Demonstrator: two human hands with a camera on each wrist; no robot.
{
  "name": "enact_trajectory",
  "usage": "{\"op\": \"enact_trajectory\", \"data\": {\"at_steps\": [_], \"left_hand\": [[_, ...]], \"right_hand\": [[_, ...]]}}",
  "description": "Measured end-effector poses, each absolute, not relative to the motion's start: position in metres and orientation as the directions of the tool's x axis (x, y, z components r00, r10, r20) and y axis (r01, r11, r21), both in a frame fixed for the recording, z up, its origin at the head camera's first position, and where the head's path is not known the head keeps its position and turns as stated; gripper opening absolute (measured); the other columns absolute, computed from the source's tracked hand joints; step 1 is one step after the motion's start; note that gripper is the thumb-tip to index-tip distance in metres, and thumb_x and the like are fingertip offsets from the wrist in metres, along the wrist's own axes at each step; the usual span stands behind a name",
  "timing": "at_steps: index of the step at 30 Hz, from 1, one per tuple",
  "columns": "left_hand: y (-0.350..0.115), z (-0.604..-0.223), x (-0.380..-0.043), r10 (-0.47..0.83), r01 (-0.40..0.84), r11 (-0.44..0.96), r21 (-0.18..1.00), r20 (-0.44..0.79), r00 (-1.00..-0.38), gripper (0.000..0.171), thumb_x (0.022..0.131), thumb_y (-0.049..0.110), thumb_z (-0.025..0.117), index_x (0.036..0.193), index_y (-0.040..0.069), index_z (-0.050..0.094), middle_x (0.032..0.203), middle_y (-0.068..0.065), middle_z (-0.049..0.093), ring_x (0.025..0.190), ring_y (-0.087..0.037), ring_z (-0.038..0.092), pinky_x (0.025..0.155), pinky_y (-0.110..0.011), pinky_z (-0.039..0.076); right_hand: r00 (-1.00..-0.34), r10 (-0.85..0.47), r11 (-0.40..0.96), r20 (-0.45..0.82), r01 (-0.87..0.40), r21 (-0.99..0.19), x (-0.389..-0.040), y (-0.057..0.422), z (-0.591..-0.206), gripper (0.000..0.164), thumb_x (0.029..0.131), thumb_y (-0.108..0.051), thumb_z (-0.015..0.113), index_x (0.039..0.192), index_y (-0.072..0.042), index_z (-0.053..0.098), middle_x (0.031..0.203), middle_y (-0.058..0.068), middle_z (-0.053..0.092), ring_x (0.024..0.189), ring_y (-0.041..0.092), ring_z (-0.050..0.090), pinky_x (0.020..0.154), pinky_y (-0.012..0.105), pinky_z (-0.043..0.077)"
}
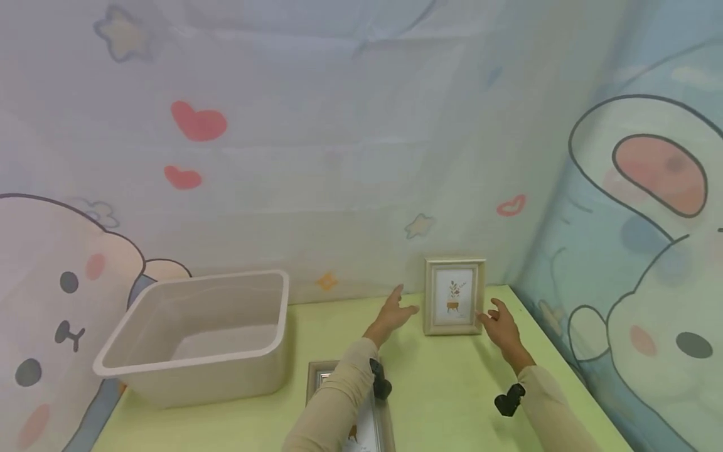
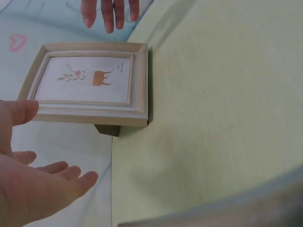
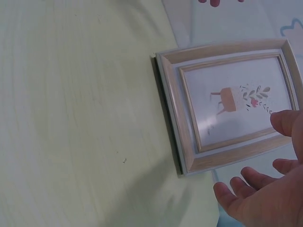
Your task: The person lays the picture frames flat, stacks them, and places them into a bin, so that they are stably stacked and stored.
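Observation:
A light wooden picture frame (image 1: 454, 296) with a plant-and-pot print stands upright at the table's back right. In the left wrist view, its prop leg (image 2: 108, 129) shows behind the frame. My left hand (image 1: 393, 312) is just left of it, fingers spread and holding nothing. On the other side, my right hand (image 1: 500, 328) is beside the frame's right edge with fingers loosely bent. The right thumb (image 3: 284, 122) overlaps the frame in the right wrist view; whether it touches, I cannot tell. Under my left forearm lies another picture frame (image 1: 386, 427), partly hidden.
A large beige plastic bin (image 1: 209, 376) stands on the left of the pale green table (image 1: 440, 402). Behind the table hangs a cartoon-printed cloth (image 1: 339, 157), which also runs along the right side.

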State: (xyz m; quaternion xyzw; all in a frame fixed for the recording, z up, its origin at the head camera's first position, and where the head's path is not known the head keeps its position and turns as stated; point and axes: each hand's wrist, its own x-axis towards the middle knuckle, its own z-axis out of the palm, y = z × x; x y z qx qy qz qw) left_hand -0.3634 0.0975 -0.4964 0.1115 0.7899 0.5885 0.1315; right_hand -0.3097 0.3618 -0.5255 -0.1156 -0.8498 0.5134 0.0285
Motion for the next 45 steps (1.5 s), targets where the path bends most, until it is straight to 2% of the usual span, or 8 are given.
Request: {"op": "enact_trajectory", "data": {"at_steps": [9, 15, 23, 27, 33, 41, 45], "left_hand": [[0.118, -0.501, -0.361, 0.464, 0.031, 0.251, 0.967, -0.092, -0.881, 0.080, 0.100, 0.032, 0.059, 0.162, 0.016, 0.011, 0.165, -0.020, 0.020, 0.151, -0.044, 0.020, 0.119, -0.063, 0.021], [0.121, -0.502, -0.359, 0.474, 0.035, 0.254, 0.967, -0.093, -0.875, 0.089, 0.097, 0.042, 0.062, 0.162, 0.014, 0.009, 0.166, -0.018, 0.017, 0.152, -0.044, 0.018, 0.120, -0.062, 0.019], [0.123, -0.511, -0.358, 0.507, 0.026, 0.266, 0.964, -0.117, -0.854, 0.090, 0.096, 0.044, 0.062, 0.162, 0.013, 0.009, 0.168, -0.017, 0.012, 0.151, -0.044, 0.019, 0.120, -0.062, 0.020], [0.125, -0.513, -0.361, 0.526, 0.028, 0.256, 0.966, -0.115, -0.843, 0.092, 0.096, 0.045, 0.063, 0.162, 0.014, 0.007, 0.168, -0.016, 0.012, 0.151, -0.044, 0.019, 0.120, -0.062, 0.020], [0.125, -0.511, -0.363, 0.541, 0.050, 0.256, 0.965, -0.100, -0.835, 0.091, 0.097, 0.043, 0.061, 0.162, 0.013, 0.003, 0.168, -0.016, 0.011, 0.151, -0.044, 0.020, 0.120, -0.061, 0.020], [0.126, -0.526, -0.361, 0.533, 0.045, 0.218, 0.975, -0.080, -0.843, 0.090, 0.097, 0.035, 0.064, 0.162, 0.014, 0.006, 0.164, -0.021, 0.021, 0.148, -0.046, 0.026, 0.117, -0.061, 0.027], [0.127, -0.525, -0.358, 0.549, 0.055, 0.206, 0.977, -0.069, -0.833, 0.087, 0.098, 0.035, 0.062, 0.162, 0.015, 0.008, 0.164, -0.021, 0.020, 0.147, -0.047, 0.027, 0.116, -0.062, 0.028]], "right_hand": [[-0.982, 0.159, 0.440, -0.101, 0.162, -0.883, -0.313, 0.364, -0.530, 0.079, 0.104, -0.030, 0.049, 0.159, -0.002, 0.000, 0.161, 0.034, 0.013, 0.149, 0.051, 0.013, 0.117, 0.064, 0.023], [-0.983, 0.150, 0.433, -0.109, 0.165, -0.886, -0.321, 0.360, -0.533, 0.083, 0.104, -0.031, 0.051, 0.159, -0.002, -0.004, 0.163, 0.032, 0.007, 0.149, 0.052, 0.012, 0.118, 0.065, 0.021], [-0.983, 0.104, 0.469, -0.152, 0.183, -0.864, -0.325, 0.359, -0.536, 0.093, 0.102, -0.036, 0.053, 0.157, 0.000, -0.012, 0.162, 0.035, 0.000, 0.148, 0.054, 0.006, 0.118, 0.067, 0.017], [-0.986, 0.084, 0.471, -0.142, 0.165, -0.867, -0.329, 0.359, -0.537, 0.094, 0.101, -0.037, 0.055, 0.157, 0.000, -0.009, 0.162, 0.035, 0.003, 0.148, 0.055, 0.008, 0.117, 0.068, 0.019], [-0.994, 0.053, 0.461, -0.094, 0.108, -0.881, -0.333, 0.360, -0.531, 0.079, 0.102, -0.033, 0.055, 0.156, -0.003, 0.006, 0.160, 0.033, 0.012, 0.147, 0.053, 0.016, 0.115, 0.068, 0.025], [-0.992, 0.069, 0.430, -0.106, 0.125, -0.894, -0.329, 0.357, -0.537, 0.080, 0.102, -0.033, 0.056, 0.156, -0.001, 0.006, 0.159, 0.032, 0.020, 0.145, 0.051, 0.024, 0.115, 0.065, 0.028], [-0.990, 0.092, 0.409, -0.108, 0.136, -0.902, -0.329, 0.356, -0.536, 0.084, 0.101, -0.034, 0.057, 0.157, 0.000, 0.004, 0.159, 0.033, 0.022, 0.145, 0.049, 0.028, 0.115, 0.063, 0.029]]}}
